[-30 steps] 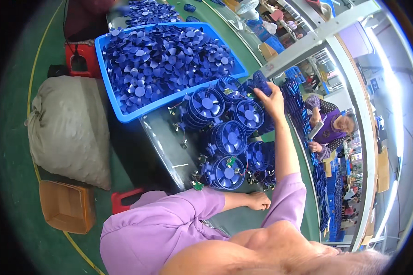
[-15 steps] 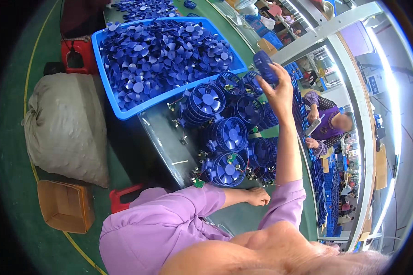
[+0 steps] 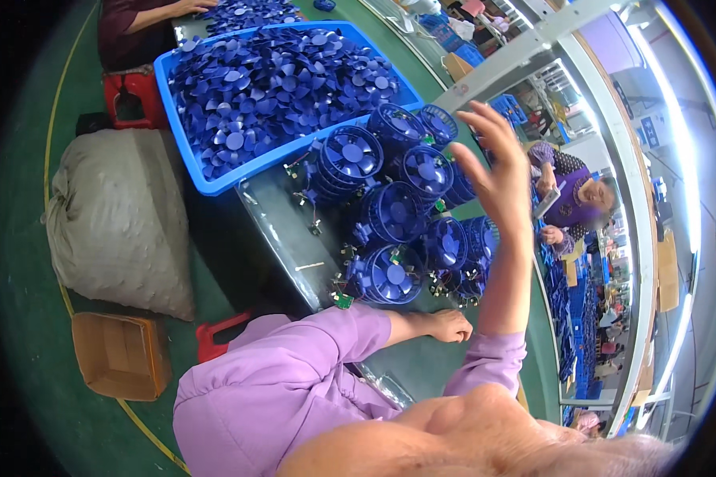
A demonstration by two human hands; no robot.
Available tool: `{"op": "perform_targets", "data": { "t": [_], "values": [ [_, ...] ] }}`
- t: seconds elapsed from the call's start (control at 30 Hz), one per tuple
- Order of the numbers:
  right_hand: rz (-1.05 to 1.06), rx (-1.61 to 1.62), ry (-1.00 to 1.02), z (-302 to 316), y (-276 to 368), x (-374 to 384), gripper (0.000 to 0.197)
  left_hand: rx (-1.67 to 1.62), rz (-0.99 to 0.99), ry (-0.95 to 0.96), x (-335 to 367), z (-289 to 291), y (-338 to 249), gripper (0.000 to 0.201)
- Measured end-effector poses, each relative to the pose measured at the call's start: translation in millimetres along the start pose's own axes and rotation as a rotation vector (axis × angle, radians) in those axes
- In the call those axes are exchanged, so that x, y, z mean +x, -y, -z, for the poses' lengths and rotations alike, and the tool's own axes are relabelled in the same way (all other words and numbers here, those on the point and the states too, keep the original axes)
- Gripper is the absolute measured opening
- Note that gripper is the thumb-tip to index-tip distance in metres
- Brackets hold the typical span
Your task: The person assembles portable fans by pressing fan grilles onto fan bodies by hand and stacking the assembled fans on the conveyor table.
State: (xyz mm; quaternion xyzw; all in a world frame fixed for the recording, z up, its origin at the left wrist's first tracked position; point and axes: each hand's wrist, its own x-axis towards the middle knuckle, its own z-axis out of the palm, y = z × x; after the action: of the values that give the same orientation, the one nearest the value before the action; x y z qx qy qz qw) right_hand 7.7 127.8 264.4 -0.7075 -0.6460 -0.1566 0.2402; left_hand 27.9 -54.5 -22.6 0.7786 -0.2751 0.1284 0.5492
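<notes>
My right hand (image 3: 497,163) is raised over the right side of the table, fingers spread and nothing in them. Just left of it stand stacks of round blue fan housings (image 3: 395,274) with blades inside. A slatted blue ring-shaped housing (image 3: 438,126) tops the far stack, close to my fingertips. Small green circuit boards (image 3: 343,300) and thin wires hang off the housings. My left hand (image 3: 451,326) rests on the table at the near side of the stacks, its fingers curled in a loose fist. Nothing shows in it.
A large blue tray (image 3: 207,188) heaped with blue fan blades stands beyond the stacks. A grey sack (image 3: 119,222) and a cardboard box (image 3: 122,358) sit on the floor at left. Co-workers sit at the far left and across the white frame (image 3: 605,151) at right.
The blue housing has left my right hand, whose fingers have opened. My view has shifted slightly. At the far left, another person's hand has come onto the heap of blades.
</notes>
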Motion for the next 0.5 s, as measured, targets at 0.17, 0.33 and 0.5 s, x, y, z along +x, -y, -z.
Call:
{"op": "perform_targets", "data": {
  "t": [0.17, 0.33, 0.5],
  "values": [
    [0.396, 0.352, -0.314, 77.6, 75.1, -68.9, 0.037, 0.072, 0.019, 0.047, 2.5, 5.7, -8.1, 0.015],
    [0.576, 0.987, -0.743, 94.2, 124.3, -128.2, 0.021, -0.077, 0.001, 0.023, -4.1, 9.2, -8.3, 0.015],
    [0.424, 0.962, -1.128, 119.3, 165.2, -154.9, 0.008, -0.07, -0.026, 0.097, 9.6, 1.5, -21.5, 0.015]
  ]
}}
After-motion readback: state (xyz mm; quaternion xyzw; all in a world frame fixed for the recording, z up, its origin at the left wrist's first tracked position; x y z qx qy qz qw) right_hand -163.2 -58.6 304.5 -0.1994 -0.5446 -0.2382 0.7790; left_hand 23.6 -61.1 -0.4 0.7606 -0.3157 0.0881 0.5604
